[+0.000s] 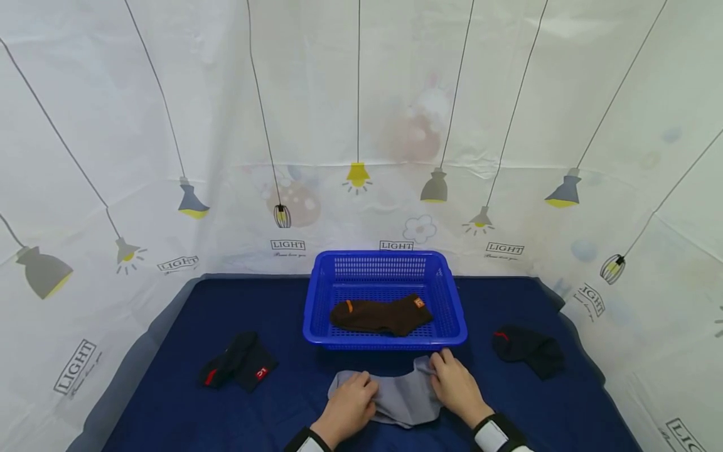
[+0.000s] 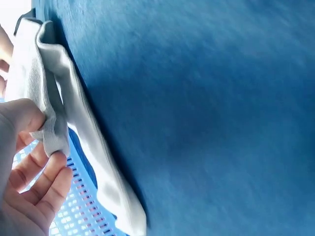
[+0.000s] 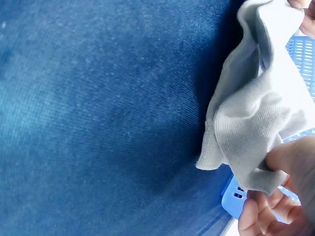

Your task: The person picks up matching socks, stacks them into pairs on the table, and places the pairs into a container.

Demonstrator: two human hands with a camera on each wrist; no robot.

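A grey sock is held across the near middle of the table, just in front of the blue basket. My left hand pinches its left part between thumb and fingers. At the other end, my right hand pinches the ribbed top edge near the basket's front right corner. In the left wrist view, the pinched grey fabric hangs over a second grey layer; whether that is another sock I cannot tell. The right wrist view shows the ribbed cuff gathered under the right thumb.
The blue plastic basket stands at the table's back middle with brown socks inside. Dark socks with red marks lie at left, and another dark sock bundle at right. Dark blue cloth covers the table; a lamp-printed curtain surrounds it.
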